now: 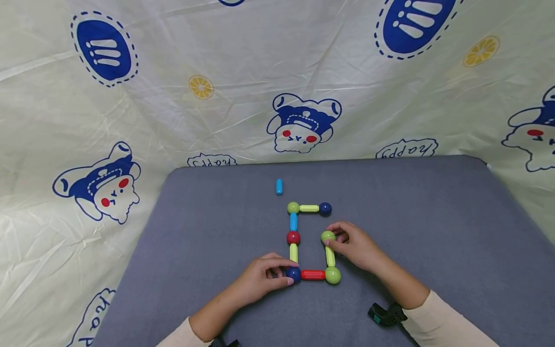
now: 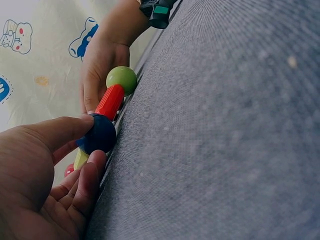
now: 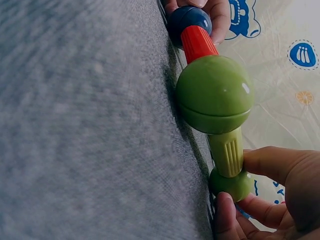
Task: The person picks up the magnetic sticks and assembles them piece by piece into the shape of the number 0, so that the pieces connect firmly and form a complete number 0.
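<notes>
On the grey table lies a chain of balls and rods bent into an incomplete loop. My left hand (image 1: 264,275) pinches the dark blue ball (image 1: 294,274) at its near left corner. From that ball a red rod (image 1: 313,274) runs right to a green ball (image 1: 333,275), and a yellow-green rod (image 1: 293,252) runs up to a red ball (image 1: 293,238). My right hand (image 1: 356,245) grips another green ball (image 1: 328,236), which tops a yellow-green rod (image 1: 330,256). A gap separates it from the far dark blue ball (image 1: 325,208).
A loose blue rod (image 1: 279,187) lies beyond the chain. The chain's far left corner is a green ball (image 1: 293,207), joined to a blue rod (image 1: 294,222) and a yellow-green rod (image 1: 309,208). A printed white sheet (image 1: 243,120) hangs behind the table.
</notes>
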A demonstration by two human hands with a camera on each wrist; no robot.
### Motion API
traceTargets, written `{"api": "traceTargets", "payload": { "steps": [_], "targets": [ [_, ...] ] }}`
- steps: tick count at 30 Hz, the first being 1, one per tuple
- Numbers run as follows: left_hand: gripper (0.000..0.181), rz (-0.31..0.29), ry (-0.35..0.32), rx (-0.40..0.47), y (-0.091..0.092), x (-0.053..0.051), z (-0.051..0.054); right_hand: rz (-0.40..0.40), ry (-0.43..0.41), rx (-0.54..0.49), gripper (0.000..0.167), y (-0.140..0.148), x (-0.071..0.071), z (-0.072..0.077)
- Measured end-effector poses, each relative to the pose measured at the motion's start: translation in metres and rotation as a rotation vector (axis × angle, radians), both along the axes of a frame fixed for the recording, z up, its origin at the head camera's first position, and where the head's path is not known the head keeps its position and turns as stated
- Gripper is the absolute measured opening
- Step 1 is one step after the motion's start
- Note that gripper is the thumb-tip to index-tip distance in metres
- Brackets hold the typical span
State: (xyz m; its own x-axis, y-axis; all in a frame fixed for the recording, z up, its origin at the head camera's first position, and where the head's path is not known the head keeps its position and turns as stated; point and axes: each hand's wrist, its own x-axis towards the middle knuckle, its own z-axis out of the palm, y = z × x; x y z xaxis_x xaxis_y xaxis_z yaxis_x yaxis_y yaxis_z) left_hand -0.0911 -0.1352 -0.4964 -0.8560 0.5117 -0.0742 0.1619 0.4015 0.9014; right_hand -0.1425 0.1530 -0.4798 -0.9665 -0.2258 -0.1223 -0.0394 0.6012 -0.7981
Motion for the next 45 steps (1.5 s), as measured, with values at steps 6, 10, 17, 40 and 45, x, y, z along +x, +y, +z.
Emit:
{"api": "traceTargets", "payload": {
  "steps": [6,10,17,40,45],
  "targets": [
    [0.032,0.002,0.006,-0.002,0.001,0.0,0.0,-0.004,-0.006,0.008,0.036,0.001,-0.001,0.0],
    [0.031,0.002,0.009,-0.006,0.001,-0.001,-0.001,-0.005,0.001,0.007,0.036,0.001,-0.001,0.001],
    [0.03,0.012,0.002,-0.012,0.001,-0.001,-0.001,-0.016,0.034,-0.024,0.037,0.002,-0.002,0.001],
    [0.03,0.006,0.011,-0.001,0.0,-0.001,-0.002,0.068,0.128,-0.076,0.052,-0.009,-0.056,0.031],
    [0.03,0.005,0.018,0.005,0.0,-0.001,-0.003,0.104,0.113,-0.041,0.054,-0.021,-0.074,0.036]
  ]
}}
